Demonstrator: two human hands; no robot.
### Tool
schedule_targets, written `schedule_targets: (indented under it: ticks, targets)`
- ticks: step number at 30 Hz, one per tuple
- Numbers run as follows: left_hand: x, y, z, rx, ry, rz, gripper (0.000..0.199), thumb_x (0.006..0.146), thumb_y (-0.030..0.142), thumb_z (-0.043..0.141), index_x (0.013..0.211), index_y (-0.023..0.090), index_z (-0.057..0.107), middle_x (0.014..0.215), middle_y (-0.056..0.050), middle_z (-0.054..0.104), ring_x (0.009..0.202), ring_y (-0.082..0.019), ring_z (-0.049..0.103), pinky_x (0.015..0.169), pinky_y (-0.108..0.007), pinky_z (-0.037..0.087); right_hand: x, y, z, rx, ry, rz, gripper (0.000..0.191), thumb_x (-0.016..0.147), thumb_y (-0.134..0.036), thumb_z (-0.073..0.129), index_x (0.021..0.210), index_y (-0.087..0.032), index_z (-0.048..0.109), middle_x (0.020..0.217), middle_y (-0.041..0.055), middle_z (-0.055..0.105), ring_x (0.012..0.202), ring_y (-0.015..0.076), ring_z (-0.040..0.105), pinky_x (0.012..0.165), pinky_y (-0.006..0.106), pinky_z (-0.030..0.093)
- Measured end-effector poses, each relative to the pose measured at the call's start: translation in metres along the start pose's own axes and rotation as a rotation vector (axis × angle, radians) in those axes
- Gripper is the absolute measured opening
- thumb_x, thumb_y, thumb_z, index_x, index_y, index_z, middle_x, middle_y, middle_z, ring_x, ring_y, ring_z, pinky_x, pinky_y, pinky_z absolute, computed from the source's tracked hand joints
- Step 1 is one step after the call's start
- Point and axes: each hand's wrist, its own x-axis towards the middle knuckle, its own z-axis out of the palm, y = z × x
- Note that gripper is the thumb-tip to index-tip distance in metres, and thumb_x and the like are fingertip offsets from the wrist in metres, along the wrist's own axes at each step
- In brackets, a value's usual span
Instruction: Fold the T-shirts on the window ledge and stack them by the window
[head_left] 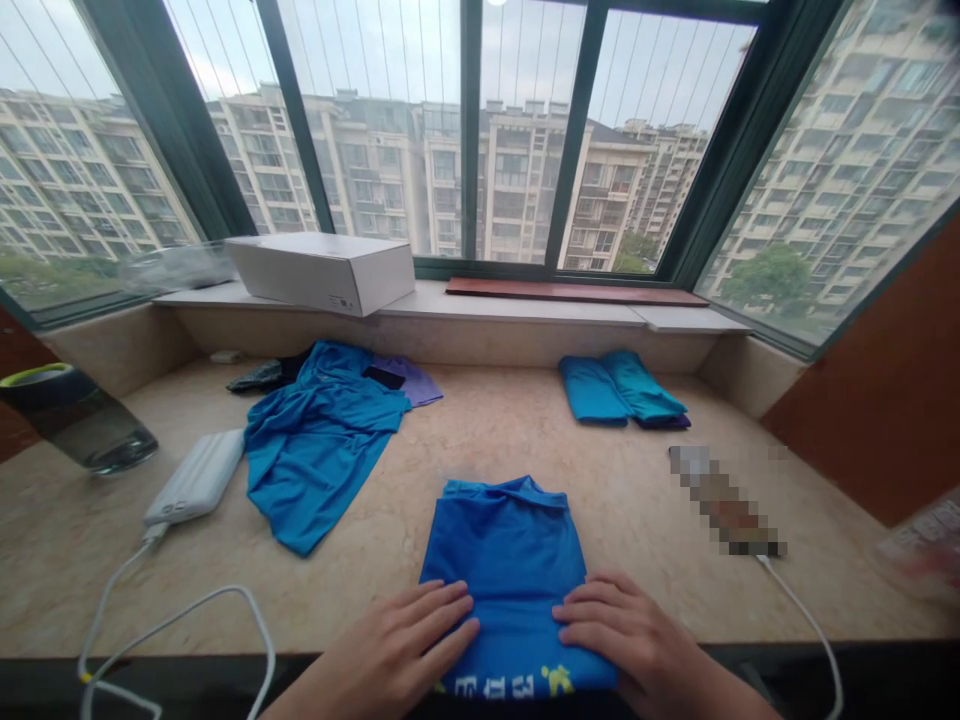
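A blue garment (504, 560), partly folded, lies at the front edge of the stone counter, its near part showing white and yellow print. My left hand (409, 635) rests on its left side, fingers stretched out over the cloth. On the right side lies my right hand (622, 625), its fingers also extended and touching the fabric. Neither hand grips anything. Farther back on the left is a loose heap of blue clothing (322, 430) with a purple piece (416, 383) beside it. Two folded blue garments (619, 388) sit at the back right.
A white power bank (196, 478) with a cable and a tilted-looking water bottle (82, 420) stand at left. A phone (727, 505), blurred out, lies at right with its cable. A white box (319, 270) and reddish board (574, 292) rest on the windowsill (495, 305).
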Motion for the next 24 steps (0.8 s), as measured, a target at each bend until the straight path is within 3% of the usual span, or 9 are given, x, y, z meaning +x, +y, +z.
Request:
schedule_targets:
  ticks: [2, 4, 8, 12, 14, 16, 19, 22, 24]
  targets:
    - [0.004, 0.002, -0.005, -0.126, 0.062, -0.071, 0.048, 0.094, 0.009, 0.055, 0.137, 0.029, 0.061, 0.127, -0.005, 0.074, 0.117, -0.023, 0.07, 0.105, -0.034, 0.054, 0.002, -0.002, -0.003, 0.175, 0.116, 0.176, 0.03, 0.095, -0.016, 0.055, 0.122, -0.023, 0.067, 0.119, 0.0081, 0.075, 0.109, 0.0238, 0.069, 0.106, 0.041, 0.05]
    - [0.016, -0.003, -0.011, -0.277, 0.175, -0.266, 0.033, 0.093, 0.016, 0.058, 0.123, 0.027, 0.068, 0.111, -0.003, 0.079, 0.1, -0.021, 0.075, 0.089, -0.028, 0.059, 0.013, 0.001, -0.007, 0.325, 0.236, 0.412, 0.023, 0.099, -0.028, 0.053, 0.114, -0.021, 0.069, 0.108, 0.0083, 0.076, 0.101, 0.0246, 0.07, 0.089, 0.037, 0.056]
    - [0.052, -0.036, -0.016, -0.482, 0.409, -0.585, 0.023, 0.093, 0.033, 0.063, 0.111, 0.021, 0.071, 0.1, -0.005, 0.078, 0.094, -0.022, 0.074, 0.079, -0.028, 0.059, 0.049, 0.025, -0.012, 0.488, 0.368, 0.604, 0.034, 0.098, -0.047, 0.054, 0.107, -0.019, 0.071, 0.101, 0.0082, 0.075, 0.094, 0.0268, 0.07, 0.08, 0.037, 0.057]
    - [0.078, -0.068, -0.013, -0.361, 0.516, -0.689, 0.027, 0.089, 0.029, 0.064, 0.112, 0.016, 0.07, 0.1, -0.009, 0.075, 0.086, -0.024, 0.073, 0.074, -0.034, 0.059, 0.074, 0.056, -0.006, 0.508, 0.387, 0.694, 0.032, 0.091, -0.046, 0.059, 0.105, -0.018, 0.068, 0.1, 0.0083, 0.075, 0.092, 0.0275, 0.071, 0.079, 0.038, 0.056]
    - [0.083, -0.068, -0.011, -0.183, 0.555, -0.623, 0.026, 0.092, 0.027, 0.059, 0.113, 0.016, 0.07, 0.107, -0.011, 0.073, 0.09, -0.025, 0.072, 0.082, -0.039, 0.059, 0.078, 0.064, -0.002, 0.418, 0.401, 0.762, 0.028, 0.089, -0.041, 0.059, 0.106, -0.019, 0.065, 0.092, 0.0062, 0.075, 0.085, 0.0261, 0.072, 0.075, 0.037, 0.055]
    - [0.086, -0.059, -0.009, -0.008, 0.506, -0.452, 0.027, 0.098, 0.029, 0.054, 0.116, 0.019, 0.07, 0.119, -0.013, 0.07, 0.107, -0.028, 0.069, 0.097, -0.045, 0.055, 0.078, 0.065, 0.002, 0.266, 0.422, 0.818, 0.027, 0.09, -0.036, 0.058, 0.113, -0.021, 0.061, 0.085, 0.004, 0.073, 0.079, 0.025, 0.072, 0.072, 0.035, 0.054]
    - [0.092, -0.042, -0.005, 0.13, 0.271, -0.198, 0.038, 0.098, 0.037, 0.058, 0.132, 0.02, 0.065, 0.139, -0.015, 0.064, 0.129, -0.033, 0.059, 0.112, -0.053, 0.045, 0.075, 0.056, 0.003, -0.073, 0.458, 0.81, 0.035, 0.092, -0.028, 0.058, 0.126, -0.023, 0.057, 0.098, 0.0079, 0.073, 0.086, 0.0269, 0.072, 0.075, 0.037, 0.054]
    - [0.1, -0.038, 0.001, 0.178, 0.074, -0.137, 0.062, 0.093, 0.047, 0.067, 0.145, 0.015, 0.056, 0.151, -0.021, 0.053, 0.139, -0.038, 0.051, 0.117, -0.057, 0.039, 0.069, 0.048, 0.0, -0.413, 0.467, 0.632, 0.035, 0.093, -0.017, 0.056, 0.126, -0.025, 0.061, 0.122, 0.0124, 0.067, 0.108, 0.0302, 0.067, 0.091, 0.043, 0.053]
    - [0.106, -0.041, 0.003, 0.189, -0.004, -0.144, 0.065, 0.094, 0.052, 0.064, 0.148, 0.016, 0.054, 0.155, -0.022, 0.049, 0.143, -0.039, 0.047, 0.117, -0.059, 0.037, 0.064, 0.046, -0.003, -0.529, 0.447, 0.496, 0.03, 0.094, -0.014, 0.055, 0.119, -0.026, 0.067, 0.132, 0.0127, 0.063, 0.121, 0.0317, 0.06, 0.104, 0.049, 0.047]
